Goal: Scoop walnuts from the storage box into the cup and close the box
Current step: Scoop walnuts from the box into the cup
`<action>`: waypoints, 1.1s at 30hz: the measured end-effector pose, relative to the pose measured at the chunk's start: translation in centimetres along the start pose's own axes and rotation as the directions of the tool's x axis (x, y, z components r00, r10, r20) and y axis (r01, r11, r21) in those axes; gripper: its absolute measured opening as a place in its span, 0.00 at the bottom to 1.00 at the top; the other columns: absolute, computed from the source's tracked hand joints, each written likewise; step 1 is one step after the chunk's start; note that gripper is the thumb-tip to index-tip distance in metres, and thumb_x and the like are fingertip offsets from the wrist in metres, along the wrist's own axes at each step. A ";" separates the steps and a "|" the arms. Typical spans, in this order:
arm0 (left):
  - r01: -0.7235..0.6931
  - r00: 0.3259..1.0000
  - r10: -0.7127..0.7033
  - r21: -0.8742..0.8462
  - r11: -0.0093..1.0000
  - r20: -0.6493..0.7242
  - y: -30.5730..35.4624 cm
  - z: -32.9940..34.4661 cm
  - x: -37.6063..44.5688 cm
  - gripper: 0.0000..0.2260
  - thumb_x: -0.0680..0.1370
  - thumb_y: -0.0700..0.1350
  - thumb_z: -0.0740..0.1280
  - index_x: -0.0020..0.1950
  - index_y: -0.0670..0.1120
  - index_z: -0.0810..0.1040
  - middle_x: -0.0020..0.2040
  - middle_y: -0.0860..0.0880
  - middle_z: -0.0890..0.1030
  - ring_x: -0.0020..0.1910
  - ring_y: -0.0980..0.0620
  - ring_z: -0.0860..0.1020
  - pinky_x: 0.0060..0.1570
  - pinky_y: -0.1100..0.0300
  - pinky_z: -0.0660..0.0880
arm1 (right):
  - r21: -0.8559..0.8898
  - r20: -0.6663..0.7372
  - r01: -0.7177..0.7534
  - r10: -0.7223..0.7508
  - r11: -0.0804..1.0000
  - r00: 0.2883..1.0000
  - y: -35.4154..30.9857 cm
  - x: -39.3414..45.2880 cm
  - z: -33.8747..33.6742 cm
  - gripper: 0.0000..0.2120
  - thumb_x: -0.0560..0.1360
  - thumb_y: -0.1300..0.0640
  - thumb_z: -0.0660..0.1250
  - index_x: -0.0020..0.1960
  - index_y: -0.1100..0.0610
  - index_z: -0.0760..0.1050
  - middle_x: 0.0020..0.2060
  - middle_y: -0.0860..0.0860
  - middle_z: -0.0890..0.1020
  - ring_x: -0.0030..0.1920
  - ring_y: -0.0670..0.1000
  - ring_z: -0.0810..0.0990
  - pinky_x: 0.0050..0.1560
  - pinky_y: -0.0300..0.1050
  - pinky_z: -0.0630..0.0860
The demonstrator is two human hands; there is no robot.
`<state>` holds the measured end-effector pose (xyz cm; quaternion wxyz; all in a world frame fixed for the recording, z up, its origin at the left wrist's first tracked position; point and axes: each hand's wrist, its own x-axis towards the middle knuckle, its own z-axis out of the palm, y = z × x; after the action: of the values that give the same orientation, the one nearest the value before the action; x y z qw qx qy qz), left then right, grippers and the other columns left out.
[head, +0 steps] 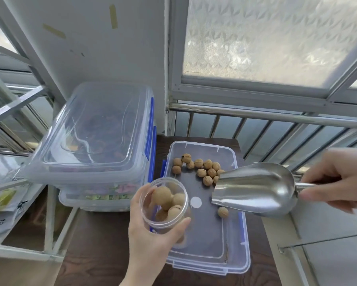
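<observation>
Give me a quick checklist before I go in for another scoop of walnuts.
1. Cup held firmly in the left hand: ok.
2. Scoop emptied: ok, its bowl shows bare metal.
3. Right hand gripping the scoop's handle: ok.
4. Walnuts left in the storage box: ok, a cluster at the far end.
5. Room left in the cup: cannot tell.
6. Box lid within reach: cannot tell.

The open storage box sits on the table. Walnuts lie in its far end. The left hand holds the cup over its left side. The scoop, in the right hand, is to the right of the cup. Stacked lidded boxes stand behind, on the left.
</observation>
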<state>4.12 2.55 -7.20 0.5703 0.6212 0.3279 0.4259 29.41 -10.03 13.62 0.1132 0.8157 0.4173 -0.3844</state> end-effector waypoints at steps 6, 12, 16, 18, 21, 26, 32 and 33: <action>-0.053 0.995 0.053 0.013 0.999 -0.080 -0.4 0.4 -0.7 0.41 0.54 0.50 0.80 0.63 0.67 0.70 0.61 0.57 0.78 0.64 0.58 0.76 0.62 0.74 0.71 | -0.080 0.046 -0.142 0.146 0.987 0.988 -3.2 5.4 7.3 0.17 0.78 0.55 0.56 0.32 0.58 0.70 0.18 0.51 0.74 0.15 0.46 0.69 0.17 0.35 0.65; -0.099 0.991 0.102 0.039 0.994 -0.087 -0.7 0.5 -0.8 0.41 0.55 0.50 0.80 0.65 0.65 0.69 0.61 0.61 0.77 0.64 0.58 0.75 0.64 0.71 0.71 | -0.110 0.160 -0.219 0.235 0.970 0.959 -6.0 10.3 13.0 0.09 0.73 0.70 0.57 0.40 0.67 0.75 0.26 0.61 0.83 0.26 0.52 0.81 0.40 0.47 0.81; -0.032 0.997 0.033 0.019 0.999 -0.069 -2.0 0.8 -1.1 0.42 0.54 0.51 0.80 0.66 0.59 0.69 0.61 0.56 0.77 0.65 0.53 0.75 0.67 0.66 0.71 | 0.019 0.092 -0.299 0.296 0.954 0.951 -6.7 13.4 16.4 0.16 0.76 0.64 0.58 0.62 0.65 0.73 0.61 0.60 0.78 0.60 0.58 0.78 0.57 0.48 0.76; -0.001 0.999 0.001 0.004 1.000 -0.052 -2.6 1.1 -1.3 0.42 0.53 0.51 0.80 0.65 0.58 0.69 0.61 0.55 0.77 0.65 0.54 0.75 0.65 0.72 0.70 | 0.103 0.066 -0.364 0.358 0.926 0.931 -6.6 14.8 17.9 0.17 0.74 0.63 0.59 0.62 0.63 0.74 0.61 0.58 0.79 0.61 0.57 0.78 0.56 0.47 0.76; 0.034 0.998 -0.034 0.008 0.999 -0.044 -3.3 1.4 -1.6 0.43 0.52 0.50 0.81 0.65 0.58 0.70 0.61 0.52 0.78 0.64 0.55 0.75 0.61 0.77 0.70 | 0.214 0.038 -0.414 0.416 0.885 0.908 -6.4 16.4 19.4 0.18 0.75 0.64 0.57 0.64 0.63 0.72 0.62 0.58 0.77 0.62 0.57 0.77 0.57 0.48 0.76; 0.086 0.995 -0.085 0.020 0.996 -0.055 -3.9 1.1 -2.3 0.43 0.50 0.50 0.81 0.64 0.59 0.70 0.61 0.54 0.78 0.62 0.61 0.76 0.59 0.79 0.70 | 0.425 0.010 -0.419 0.459 0.803 0.889 -6.0 19.2 20.4 0.17 0.79 0.63 0.54 0.65 0.64 0.70 0.63 0.59 0.76 0.64 0.58 0.75 0.61 0.47 0.73; 0.083 0.994 -0.077 0.063 0.995 -0.081 -4.2 0.9 -2.4 0.42 0.50 0.51 0.81 0.60 0.70 0.71 0.57 0.60 0.78 0.61 0.63 0.76 0.58 0.78 0.70 | 0.534 -0.026 -0.408 0.497 0.740 0.867 -5.4 23.2 20.8 0.18 0.76 0.63 0.63 0.64 0.67 0.67 0.57 0.58 0.79 0.59 0.59 0.79 0.55 0.47 0.77; 0.080 0.994 -0.073 0.082 0.993 -0.084 -4.2 0.8 -2.4 0.41 0.50 0.51 0.81 0.59 0.71 0.71 0.58 0.61 0.78 0.61 0.62 0.76 0.59 0.77 0.71 | 0.605 -0.024 -0.397 0.514 0.691 0.857 -5.2 24.0 20.8 0.19 0.75 0.64 0.63 0.63 0.68 0.65 0.59 0.61 0.78 0.60 0.60 0.78 0.55 0.50 0.77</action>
<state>4.19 0.61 -11.68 0.5457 0.6141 0.3921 0.4140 22.90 -3.05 -17.09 -0.0893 0.9212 0.0723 -0.3718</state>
